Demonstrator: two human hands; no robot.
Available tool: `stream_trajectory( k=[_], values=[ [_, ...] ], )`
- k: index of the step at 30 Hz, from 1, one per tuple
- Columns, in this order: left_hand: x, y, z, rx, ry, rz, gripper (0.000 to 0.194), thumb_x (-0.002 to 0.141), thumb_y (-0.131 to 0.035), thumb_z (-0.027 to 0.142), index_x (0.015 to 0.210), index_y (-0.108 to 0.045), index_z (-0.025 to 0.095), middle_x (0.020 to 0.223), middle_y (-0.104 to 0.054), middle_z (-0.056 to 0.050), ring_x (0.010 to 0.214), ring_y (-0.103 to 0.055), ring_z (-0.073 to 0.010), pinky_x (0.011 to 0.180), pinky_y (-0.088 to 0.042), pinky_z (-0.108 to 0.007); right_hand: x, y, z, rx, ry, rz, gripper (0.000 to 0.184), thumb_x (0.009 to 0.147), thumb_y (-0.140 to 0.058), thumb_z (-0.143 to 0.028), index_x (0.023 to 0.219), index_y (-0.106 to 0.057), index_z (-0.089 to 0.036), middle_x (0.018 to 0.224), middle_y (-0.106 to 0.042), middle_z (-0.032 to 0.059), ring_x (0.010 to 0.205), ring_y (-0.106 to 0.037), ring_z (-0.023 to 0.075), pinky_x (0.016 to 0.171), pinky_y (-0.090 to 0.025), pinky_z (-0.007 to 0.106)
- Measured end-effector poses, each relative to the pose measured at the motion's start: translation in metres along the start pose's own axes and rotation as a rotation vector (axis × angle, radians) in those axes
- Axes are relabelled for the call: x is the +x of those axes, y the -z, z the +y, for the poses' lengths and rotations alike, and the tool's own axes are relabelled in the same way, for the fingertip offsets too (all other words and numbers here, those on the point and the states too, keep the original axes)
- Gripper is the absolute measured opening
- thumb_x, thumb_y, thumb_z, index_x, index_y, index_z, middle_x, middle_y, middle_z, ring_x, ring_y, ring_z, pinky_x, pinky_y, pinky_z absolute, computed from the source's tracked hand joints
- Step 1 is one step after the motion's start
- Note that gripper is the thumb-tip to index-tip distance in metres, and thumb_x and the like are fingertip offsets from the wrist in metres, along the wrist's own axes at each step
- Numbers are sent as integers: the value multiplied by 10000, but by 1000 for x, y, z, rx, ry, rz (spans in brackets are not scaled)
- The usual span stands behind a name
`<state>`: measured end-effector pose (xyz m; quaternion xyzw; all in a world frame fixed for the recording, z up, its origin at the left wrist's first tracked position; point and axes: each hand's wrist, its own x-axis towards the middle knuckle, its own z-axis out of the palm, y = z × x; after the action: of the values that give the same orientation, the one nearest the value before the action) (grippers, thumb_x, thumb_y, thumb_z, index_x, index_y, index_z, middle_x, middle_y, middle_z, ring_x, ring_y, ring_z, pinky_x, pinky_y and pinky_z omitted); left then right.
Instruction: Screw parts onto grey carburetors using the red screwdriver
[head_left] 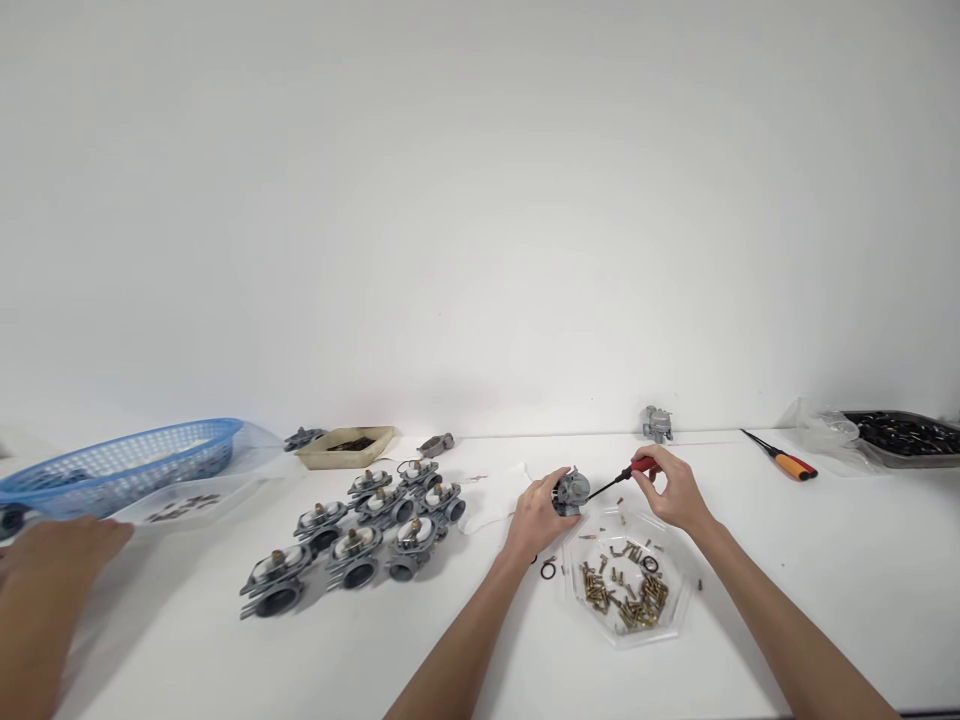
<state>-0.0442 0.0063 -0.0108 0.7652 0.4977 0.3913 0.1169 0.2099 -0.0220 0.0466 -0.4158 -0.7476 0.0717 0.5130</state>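
My left hand (541, 512) is closed round a small grey metal carburetor (574, 488), held just above the white table. In my right hand (673, 487) is a screwdriver with a red handle (643, 465), gripped between thumb and fingers. Its dark shaft points left and down, and the tip meets the carburetor's right side. Just below both hands lies a clear plastic tray (679, 612) of brass screws and small fittings (634, 600). A black O-ring (548, 571) rests on the table beside the tray.
Several carburetor bodies (355, 545) stand left of my hands. Farther left are a blue basket (217, 432), a shallow tray (247, 490) and another person's hand (67, 555). Pliers (787, 463) and a tray of black parts (911, 435) lie right; another carburetor (658, 424) sits by the wall.
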Motion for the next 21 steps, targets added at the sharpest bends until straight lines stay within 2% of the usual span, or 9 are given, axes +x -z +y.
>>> stream_trajectory(
  k=[4, 8, 11, 14, 18, 21],
  values=[
    [0, -1, -1, 29, 19, -4, 702, 677, -778, 283, 1341, -554, 307, 1212, -696, -25, 1148, -626, -277, 1016, -479, -404, 1, -2, 3, 58, -85, 10, 170, 840, -646, -408, 882, -602, -249, 767, -707, 43, 676, -656, 212, 589, -519, 328],
    [-1, 0, -4, 29, 21, -11, 703, 678, -778, 300, 1343, -553, 295, 1198, -695, -31, 1130, -631, -277, 1002, -486, -402, 2, -4, 16, 110, -264, 76, 269, 800, -693, -477, 800, -571, -237, 627, -620, -9, 527, -599, 168, 545, -490, 308],
    [0, 2, -4, 16, 11, -26, 708, 679, -775, 297, 1351, -550, 301, 1208, -691, -25, 1133, -629, -275, 1007, -483, -400, 2, -2, 27, 262, -407, 39, 285, 775, -695, -462, 890, -581, -227, 692, -638, -2, 596, -663, 198, 501, -487, 286],
    [0, 3, -4, 13, 19, -41, 714, 684, -774, 306, 1360, -545, 304, 1210, -688, -26, 1140, -627, -279, 1013, -479, -404, -1, 0, 36, 438, -484, -10, 370, 712, -730, -396, 1003, -592, -214, 753, -665, 9, 674, -693, 219, 478, -483, 265],
    [0, 3, -4, 12, 25, -43, 716, 675, -774, 292, 1354, -550, 316, 1217, -685, -26, 1145, -625, -282, 1006, -484, -403, -4, -2, 45, 426, -545, 25, 299, 712, -741, -421, 837, -606, -186, 592, -613, -17, 503, -584, 148, 443, -439, 244],
    [0, 4, -3, 13, 23, -46, 725, 671, -772, 285, 1359, -545, 316, 1222, -680, -30, 1141, -625, -282, 1003, -484, -400, -4, -4, 48, 425, -561, 39, 304, 719, -724, -459, 769, -600, -186, 619, -628, 4, 526, -578, 149, 431, -428, 235]
  ],
)
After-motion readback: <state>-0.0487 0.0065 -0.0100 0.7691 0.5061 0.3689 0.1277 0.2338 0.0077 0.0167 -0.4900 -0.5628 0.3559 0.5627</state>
